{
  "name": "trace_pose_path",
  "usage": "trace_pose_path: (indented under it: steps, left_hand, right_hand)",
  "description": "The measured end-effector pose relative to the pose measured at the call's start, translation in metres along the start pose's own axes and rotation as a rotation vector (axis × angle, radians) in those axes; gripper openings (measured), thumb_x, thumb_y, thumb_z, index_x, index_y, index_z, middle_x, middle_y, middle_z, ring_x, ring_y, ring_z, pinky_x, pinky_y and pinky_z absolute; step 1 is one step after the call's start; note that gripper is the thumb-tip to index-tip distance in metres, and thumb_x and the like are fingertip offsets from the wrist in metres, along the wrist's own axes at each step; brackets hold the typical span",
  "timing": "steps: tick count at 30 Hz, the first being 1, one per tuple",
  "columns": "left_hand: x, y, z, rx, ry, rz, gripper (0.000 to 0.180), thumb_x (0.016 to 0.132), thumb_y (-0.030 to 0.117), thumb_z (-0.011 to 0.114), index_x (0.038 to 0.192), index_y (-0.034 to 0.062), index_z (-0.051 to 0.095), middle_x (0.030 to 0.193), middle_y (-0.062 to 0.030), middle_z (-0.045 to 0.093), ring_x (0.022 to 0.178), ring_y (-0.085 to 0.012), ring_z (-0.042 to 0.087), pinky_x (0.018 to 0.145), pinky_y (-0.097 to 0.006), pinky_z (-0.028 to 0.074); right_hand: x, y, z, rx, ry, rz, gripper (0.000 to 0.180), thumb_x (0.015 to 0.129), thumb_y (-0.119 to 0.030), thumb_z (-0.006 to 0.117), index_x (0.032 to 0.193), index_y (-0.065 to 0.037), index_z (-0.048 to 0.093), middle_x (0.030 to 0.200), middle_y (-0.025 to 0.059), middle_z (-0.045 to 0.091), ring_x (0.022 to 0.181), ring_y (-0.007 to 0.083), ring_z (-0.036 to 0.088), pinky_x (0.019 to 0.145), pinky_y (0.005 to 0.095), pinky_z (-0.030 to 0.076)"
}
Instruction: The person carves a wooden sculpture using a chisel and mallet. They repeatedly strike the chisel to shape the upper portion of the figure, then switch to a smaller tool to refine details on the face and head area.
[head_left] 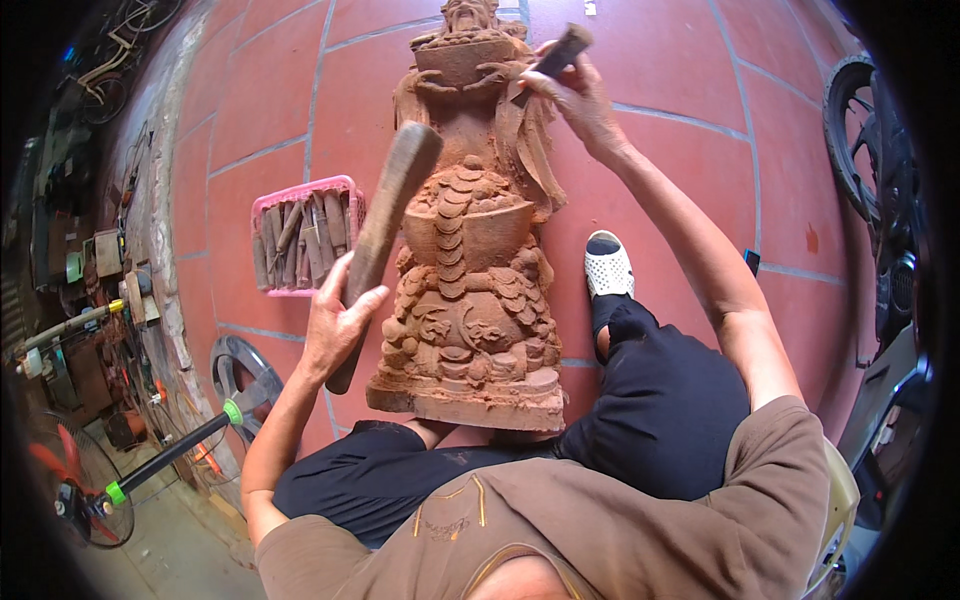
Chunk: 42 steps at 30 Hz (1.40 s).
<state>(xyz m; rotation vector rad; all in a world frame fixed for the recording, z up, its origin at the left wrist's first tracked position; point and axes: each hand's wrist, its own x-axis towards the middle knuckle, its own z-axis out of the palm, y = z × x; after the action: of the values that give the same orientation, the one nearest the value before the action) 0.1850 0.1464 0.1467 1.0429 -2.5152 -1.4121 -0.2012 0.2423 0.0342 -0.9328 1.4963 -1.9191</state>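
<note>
Left hand (338, 318): fingers wrapped round club (385, 225), fat end up, well apart from chisel (566, 50). Right hand (580, 98): fingers gripping chisel, low end at statue's (470, 335) sleeve; can't tell if touching. Statue lies face up on red tile floor (680, 170), base nearest the person, head far end. Pink basket (357, 212) of handled tools (335, 225) left of statue, white shoe (609, 273) right.

Carved figure (468, 235) cut off at top, dark tool (567, 48) blurred, tip perhaps hidden
</note>
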Motion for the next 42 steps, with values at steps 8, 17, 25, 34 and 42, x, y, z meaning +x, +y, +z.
trace_pose_path:
  steps: [8, 17, 25, 34, 42]
  left_hand:
    - [-0.014, -0.008, 0.028, 0.213, -0.152, 0.088, 0.069, 0.082, 0.012, 0.073, 0.143, 0.0032, 0.041, 0.116, -0.0226, 0.066, 0.109, -0.0360, 0.067, 0.093, -0.041, 0.052]
    - [-0.010, 0.012, 0.053, 0.404, -0.249, -0.061, 0.081, 0.080, 0.022, 0.075, 0.147, 0.0052, 0.032, 0.118, -0.0242, 0.066, 0.110, -0.0406, 0.065, 0.093, -0.046, 0.053]
    - [-0.003, 0.012, 0.081, 0.394, -0.154, 0.074, 0.079, 0.084, 0.031, 0.076, 0.146, 0.0039, 0.034, 0.135, -0.0278, 0.053, 0.119, -0.0446, 0.058, 0.096, -0.047, 0.050]
    - [-0.009, 0.010, 0.082, 0.354, -0.110, -0.045, 0.076, 0.082, 0.030, 0.077, 0.142, 0.0049, 0.037, 0.125, -0.0268, 0.061, 0.116, -0.0413, 0.062, 0.098, -0.047, 0.049]
    - [-0.002, 0.011, 0.088, 0.325, -0.110, 0.028, 0.074, 0.082, 0.028, 0.077, 0.140, 0.0067, 0.038, 0.120, -0.0257, 0.063, 0.111, -0.0410, 0.064, 0.092, -0.047, 0.051]
  right_hand:
    - [-0.083, 0.040, -0.015, 0.118, 0.210, 0.248, 0.027, 0.091, -0.015, 0.074, 0.115, -0.008, 0.064, 0.105, 0.0025, 0.070, 0.101, 0.0110, 0.063, 0.090, 0.0285, 0.052]
    - [-0.083, 0.046, -0.019, 0.102, 0.216, 0.114, 0.020, 0.089, -0.014, 0.075, 0.107, -0.007, 0.070, 0.089, 0.0001, 0.071, 0.082, 0.0060, 0.064, 0.073, 0.0226, 0.053]
    - [-0.019, 0.076, -0.039, -0.243, 0.236, -0.193, 0.017, 0.087, -0.014, 0.076, 0.102, -0.008, 0.073, 0.091, 0.0050, 0.076, 0.080, 0.0120, 0.070, 0.071, 0.0277, 0.057]
    - [-0.096, 0.046, -0.045, -0.400, -0.070, -0.170, 0.016, 0.085, -0.013, 0.076, 0.100, -0.009, 0.073, 0.092, 0.0065, 0.074, 0.079, 0.0126, 0.069, 0.068, 0.0288, 0.057]
    - [-0.027, 0.075, -0.049, -0.192, 0.151, -0.124, 0.016, 0.089, -0.011, 0.074, 0.103, -0.007, 0.070, 0.092, 0.0014, 0.072, 0.081, 0.0063, 0.064, 0.069, 0.0248, 0.057]
